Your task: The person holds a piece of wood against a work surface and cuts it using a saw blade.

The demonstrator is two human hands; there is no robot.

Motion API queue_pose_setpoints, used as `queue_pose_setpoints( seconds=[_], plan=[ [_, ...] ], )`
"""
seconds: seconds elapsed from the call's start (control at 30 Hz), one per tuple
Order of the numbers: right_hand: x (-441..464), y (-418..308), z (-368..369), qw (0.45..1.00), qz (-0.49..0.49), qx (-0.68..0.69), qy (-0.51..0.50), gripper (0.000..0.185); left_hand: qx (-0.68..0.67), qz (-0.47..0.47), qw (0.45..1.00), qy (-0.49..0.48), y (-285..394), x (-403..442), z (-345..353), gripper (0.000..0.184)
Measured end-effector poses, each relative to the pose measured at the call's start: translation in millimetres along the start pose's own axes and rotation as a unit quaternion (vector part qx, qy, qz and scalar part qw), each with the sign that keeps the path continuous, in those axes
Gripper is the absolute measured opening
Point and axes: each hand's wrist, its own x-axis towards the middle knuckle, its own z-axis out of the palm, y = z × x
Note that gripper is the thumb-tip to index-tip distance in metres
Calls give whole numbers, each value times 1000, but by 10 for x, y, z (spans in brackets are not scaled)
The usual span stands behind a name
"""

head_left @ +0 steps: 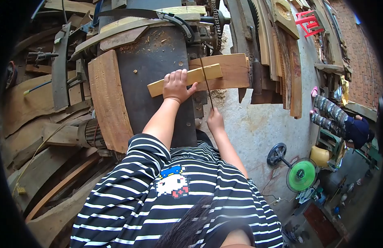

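My left grip clasps the wooden strip (pixel 196 76), lying left to right over the tabletop's (pixel 132 109) right edge; my right grip (pixel 216 120), nearside, holds the saw (pixel 206 84) crossing it beyond my left grip (pixel 175 86).

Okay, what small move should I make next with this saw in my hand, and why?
Probably a steady, light stroke: the right hand holds the thin saw across the wooden strip, and the left hand lies over that strip.
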Motion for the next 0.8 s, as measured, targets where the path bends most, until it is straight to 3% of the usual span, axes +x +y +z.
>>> queue_pose_setpoints(
  seconds=[0.1,0.2,0.3,0.4,0.47,0.57,0.67,0.8],
  plan=[
    [481,-371,27,998,-51,20,30,20,0,4,1000,16,-10,-14,24,59],
    [423,-438,-76,999,-38,30,7,19,-2,-1,1000,4,-9,-12,20,60],
    [-80,227,45,997,-54,48,25,18,-1,-5,1000,-6,-7,-11,10,60],
    [-354,562,31,1000,5,20,4,18,-7,-3,1000,-3,-12,-16,8,60],
    [-254,423,23,998,-61,5,28,19,-3,2,1000,4,-27,-34,18,60],
    [294,-337,-146,999,-34,31,-1,20,-8,-7,1000,-7,-1,-7,-9,60],
    [403,-457,-125,998,-38,40,3,19,-7,-7,1000,-8,3,-3,-17,59],
    [-101,224,-41,1000,-11,9,-4,20,4,6,1000,26,-14,-22,18,59]
  ],
)
